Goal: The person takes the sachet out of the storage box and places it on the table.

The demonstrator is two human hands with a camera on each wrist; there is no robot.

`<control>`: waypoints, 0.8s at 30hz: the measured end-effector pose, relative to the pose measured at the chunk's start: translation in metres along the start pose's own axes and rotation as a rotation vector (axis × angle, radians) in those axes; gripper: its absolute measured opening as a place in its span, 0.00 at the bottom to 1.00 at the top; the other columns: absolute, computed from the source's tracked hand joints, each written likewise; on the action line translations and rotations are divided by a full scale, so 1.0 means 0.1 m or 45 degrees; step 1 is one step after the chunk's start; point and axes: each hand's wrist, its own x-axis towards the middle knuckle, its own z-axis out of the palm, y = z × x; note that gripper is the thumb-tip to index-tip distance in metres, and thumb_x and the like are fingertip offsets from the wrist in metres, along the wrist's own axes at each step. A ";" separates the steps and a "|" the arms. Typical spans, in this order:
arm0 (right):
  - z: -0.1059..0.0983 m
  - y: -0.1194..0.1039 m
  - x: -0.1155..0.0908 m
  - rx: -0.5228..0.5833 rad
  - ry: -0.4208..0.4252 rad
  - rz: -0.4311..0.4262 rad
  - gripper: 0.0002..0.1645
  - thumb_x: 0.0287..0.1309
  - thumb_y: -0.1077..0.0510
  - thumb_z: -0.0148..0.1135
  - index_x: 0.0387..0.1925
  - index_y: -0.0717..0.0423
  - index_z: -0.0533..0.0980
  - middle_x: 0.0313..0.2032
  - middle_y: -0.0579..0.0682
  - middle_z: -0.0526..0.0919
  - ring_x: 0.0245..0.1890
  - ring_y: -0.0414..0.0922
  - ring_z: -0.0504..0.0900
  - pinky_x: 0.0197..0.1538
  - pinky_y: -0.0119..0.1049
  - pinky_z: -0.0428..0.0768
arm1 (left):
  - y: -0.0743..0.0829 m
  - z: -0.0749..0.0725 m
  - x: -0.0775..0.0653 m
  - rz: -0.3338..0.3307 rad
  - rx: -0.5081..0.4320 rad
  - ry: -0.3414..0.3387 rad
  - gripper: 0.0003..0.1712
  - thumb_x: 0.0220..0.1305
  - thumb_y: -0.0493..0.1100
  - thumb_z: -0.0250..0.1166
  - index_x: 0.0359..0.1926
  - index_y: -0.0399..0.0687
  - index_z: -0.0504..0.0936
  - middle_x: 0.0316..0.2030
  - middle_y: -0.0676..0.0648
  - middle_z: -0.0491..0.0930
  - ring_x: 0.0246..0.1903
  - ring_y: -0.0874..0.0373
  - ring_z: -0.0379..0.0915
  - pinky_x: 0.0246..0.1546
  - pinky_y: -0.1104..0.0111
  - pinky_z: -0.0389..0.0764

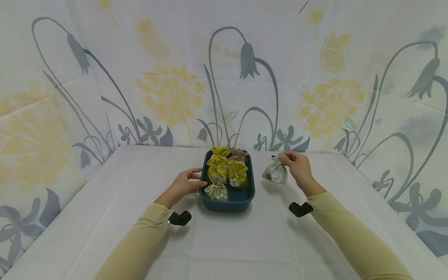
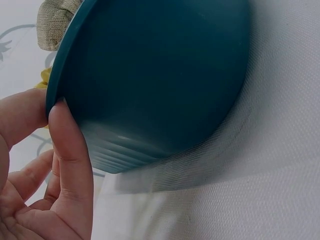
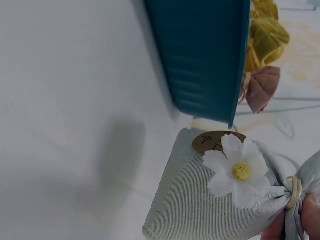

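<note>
A dark teal plastic bin (image 1: pixel 226 205) stands on the table with several small drawstring pouches inside. Three are yellow-green, like the front one (image 1: pixel 238 175); a beige pouch (image 1: pixel 216 188) with a white flower lies at the near left, and a dusty pink pouch (image 1: pixel 238 154) at the far right. My left hand (image 1: pixel 183 182) pinches the bin's left rim between thumb and finger. To the right of the bin, my right hand (image 1: pixel 298 167) pinches a pale grey-green pouch (image 3: pixel 215 200) by its gathered neck. That pouch carries a white flower (image 3: pixel 239 172) and a brown oval tag (image 3: pixel 212 141).
A white cloth covers the table (image 1: pixel 241 245). Behind it hangs a curtain (image 1: pixel 224 77) printed with grey bellflowers and yellow blooms. Black wrist mounts (image 1: pixel 300 209) sit below both hands.
</note>
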 end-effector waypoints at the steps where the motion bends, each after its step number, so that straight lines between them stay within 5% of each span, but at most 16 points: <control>1: 0.00 0.00 0.01 -0.010 0.001 0.004 0.18 0.63 0.64 0.56 0.49 0.77 0.72 0.37 0.52 0.81 0.30 0.29 0.77 0.39 0.22 0.76 | 0.00 0.00 0.00 0.001 -0.001 -0.001 0.37 0.56 0.38 0.68 0.66 0.52 0.65 0.54 0.40 0.68 0.43 0.53 0.75 0.42 0.64 0.79; 24: 0.14 0.32 0.36 -0.074 0.008 0.077 0.18 0.64 0.63 0.55 0.50 0.74 0.73 0.45 0.63 0.78 0.30 0.27 0.75 0.42 0.26 0.76 | -0.02 0.01 0.02 -0.012 -0.011 0.016 0.37 0.55 0.39 0.69 0.66 0.53 0.65 0.53 0.41 0.69 0.43 0.53 0.75 0.43 0.64 0.79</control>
